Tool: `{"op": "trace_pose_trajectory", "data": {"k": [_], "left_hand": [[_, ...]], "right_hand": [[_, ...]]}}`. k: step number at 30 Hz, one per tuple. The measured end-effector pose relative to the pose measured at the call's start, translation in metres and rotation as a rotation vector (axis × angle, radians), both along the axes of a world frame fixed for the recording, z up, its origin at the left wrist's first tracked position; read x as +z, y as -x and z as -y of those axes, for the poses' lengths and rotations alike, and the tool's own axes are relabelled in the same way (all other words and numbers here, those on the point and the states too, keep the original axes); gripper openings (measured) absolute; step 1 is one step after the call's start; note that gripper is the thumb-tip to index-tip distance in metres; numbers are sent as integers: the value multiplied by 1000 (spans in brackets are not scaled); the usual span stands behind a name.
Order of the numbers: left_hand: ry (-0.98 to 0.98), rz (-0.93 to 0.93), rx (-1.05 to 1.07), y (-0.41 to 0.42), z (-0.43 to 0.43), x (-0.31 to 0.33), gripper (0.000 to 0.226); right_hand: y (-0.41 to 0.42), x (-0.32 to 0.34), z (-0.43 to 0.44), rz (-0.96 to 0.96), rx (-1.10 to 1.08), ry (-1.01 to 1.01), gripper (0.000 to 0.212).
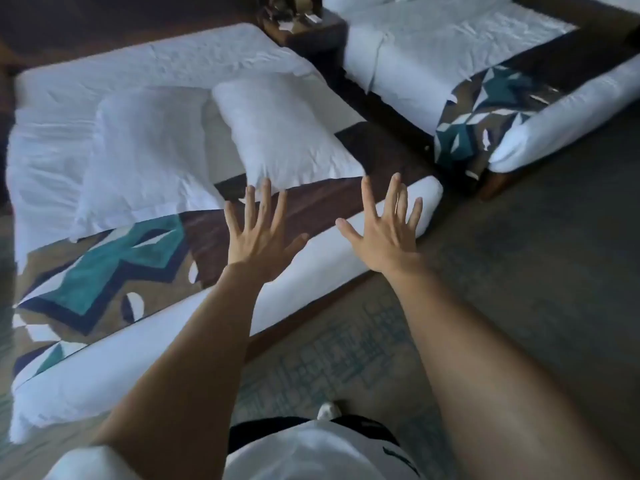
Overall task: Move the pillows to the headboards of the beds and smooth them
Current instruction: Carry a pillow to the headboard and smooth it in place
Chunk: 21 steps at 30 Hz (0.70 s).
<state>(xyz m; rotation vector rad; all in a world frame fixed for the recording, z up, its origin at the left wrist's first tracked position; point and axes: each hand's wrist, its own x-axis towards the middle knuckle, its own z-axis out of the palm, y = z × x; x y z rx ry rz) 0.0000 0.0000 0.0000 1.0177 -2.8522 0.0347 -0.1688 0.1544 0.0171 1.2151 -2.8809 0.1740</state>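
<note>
Two white pillows lie near the foot of the near bed (173,60). The left pillow (145,157) lies flat on the white cover. The right pillow (284,133) rests partly on the brown runner (214,233). My left hand (258,233) is stretched out with fingers spread, its fingertips just short of the right pillow's near edge. My right hand (384,226) is also spread wide, over the foot corner of the mattress. Neither hand holds anything. A second bed (443,39) stands at the upper right; the headboards are out of view.
A dark wooden nightstand (304,26) with clutter stands between the beds. The second bed carries a patterned runner (485,109) like the near one. Grey carpet (536,254) with a teal pattern covers the floor. My foot (327,410) shows below, beside the bed's foot end.
</note>
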Motion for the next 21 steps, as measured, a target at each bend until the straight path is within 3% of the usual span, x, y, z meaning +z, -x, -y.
{"op": "trace_pose_trajectory", "data": {"k": [10, 21], "left_hand": [[-10, 66, -229, 102, -26, -24, 92], [-66, 132, -395, 238, 17, -53, 96]], "right_hand": [[72, -33, -59, 46, -243, -81, 92], [168, -55, -44, 83, -468, -176, 90]]}}
